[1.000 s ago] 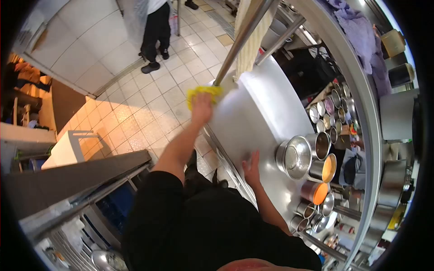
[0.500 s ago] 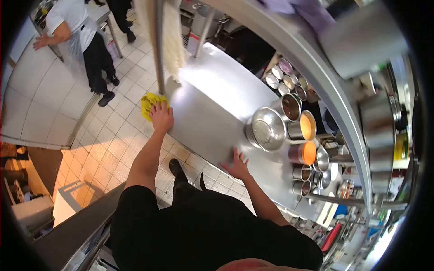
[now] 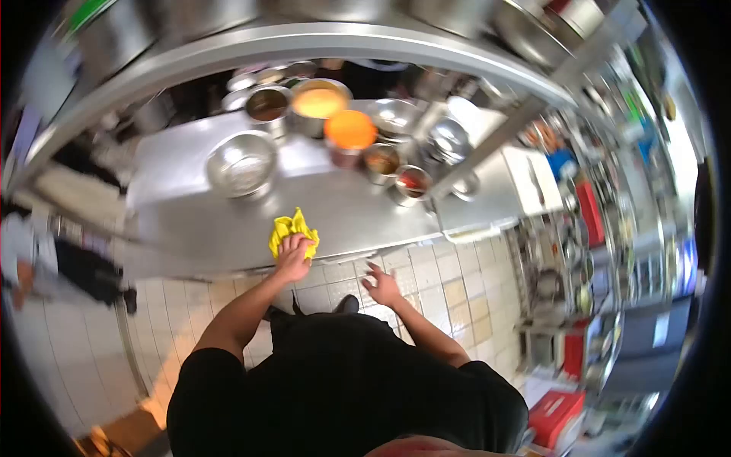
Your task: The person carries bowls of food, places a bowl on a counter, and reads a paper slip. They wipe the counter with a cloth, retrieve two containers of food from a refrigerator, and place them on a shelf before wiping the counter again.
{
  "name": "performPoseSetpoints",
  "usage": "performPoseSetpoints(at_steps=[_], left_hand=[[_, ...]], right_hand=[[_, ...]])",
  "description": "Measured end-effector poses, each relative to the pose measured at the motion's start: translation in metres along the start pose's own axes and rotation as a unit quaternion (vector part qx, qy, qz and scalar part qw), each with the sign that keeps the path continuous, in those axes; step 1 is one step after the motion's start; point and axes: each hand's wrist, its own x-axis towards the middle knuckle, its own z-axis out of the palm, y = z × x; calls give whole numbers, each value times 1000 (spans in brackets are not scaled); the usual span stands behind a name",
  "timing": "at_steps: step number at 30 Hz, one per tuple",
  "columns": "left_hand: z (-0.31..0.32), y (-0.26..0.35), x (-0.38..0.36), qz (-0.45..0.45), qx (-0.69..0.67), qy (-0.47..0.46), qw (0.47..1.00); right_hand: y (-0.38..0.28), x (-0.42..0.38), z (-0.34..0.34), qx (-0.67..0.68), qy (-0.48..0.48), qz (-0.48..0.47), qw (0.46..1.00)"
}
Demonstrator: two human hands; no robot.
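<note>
A crumpled yellow cloth (image 3: 293,225) lies under my left hand (image 3: 294,257) at the front edge of the steel counter (image 3: 183,228). The fingers of that hand are pressed onto the cloth. My right hand (image 3: 383,286) hangs in the air just in front of the counter edge, fingers apart, holding nothing. Behind the cloth stands a wide metal bowl (image 3: 242,166). To its right are a tub with an orange lid (image 3: 350,131) and a small metal pot with red contents (image 3: 412,183).
A pot of yellow-orange food (image 3: 320,100) and a dark-filled pot (image 3: 268,105) stand farther back. An overhead shelf rail (image 3: 343,36) crosses above the counter. A white cutting board (image 3: 531,179) lies at the right. Another person (image 3: 76,263) stands at the far left.
My view has swung to the right along the counter. My left hand has brought the yellow cloth from the counter's far left end to its middle front. My right hand has come off the counter.
</note>
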Motion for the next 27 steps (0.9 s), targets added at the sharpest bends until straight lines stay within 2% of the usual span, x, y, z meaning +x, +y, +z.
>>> performPoseSetpoints(at_steps=[1,2,3,4,5,6,7,9,10,13,15,16,20,21,23,24,27], left_hand=[[20,27,18,37,-5,-34,999],[36,52,36,75,-9,-68,995],[50,76,52,98,-1,-86,991],[62,100,69,118,6,-102,988],[74,123,81,134,12,-115,984],[85,144,91,145,36,-117,982],[94,161,98,168,37,-162,972],[122,188,115,212,41,-244,945],[138,201,118,234,3,-256,938],[158,263,118,197,-194,-230,933],[163,312,131,194,-223,-171,940],[168,336,141,196,-220,-130,947],[199,419,193,239,-145,-32,960],[216,434,207,247,-98,-38,963],[268,454,241,260,-4,-46,964],[304,455,263,224,69,-157,959],[347,493,306,200,110,-145,963]], right_hand=[[57,-24,-4,-4,3,94,996],[116,-53,-8,48,20,148,988],[147,-87,-24,-18,25,203,979],[184,-118,-31,9,44,248,968],[206,-152,-41,-35,68,258,963],[222,-180,-51,-67,53,278,957],[234,-203,-64,-18,-8,334,942],[245,-238,-78,-22,-1,345,938],[253,-246,-77,13,13,347,938],[254,-244,-82,114,71,358,924],[261,-229,-66,191,142,360,902],[264,-221,-60,206,138,362,898],[278,-212,-36,286,88,358,885],[288,-214,-29,305,74,348,883],[307,-228,-33,302,46,386,870],[320,-238,-33,300,32,405,863],[389,-283,-16,270,14,459,846]])
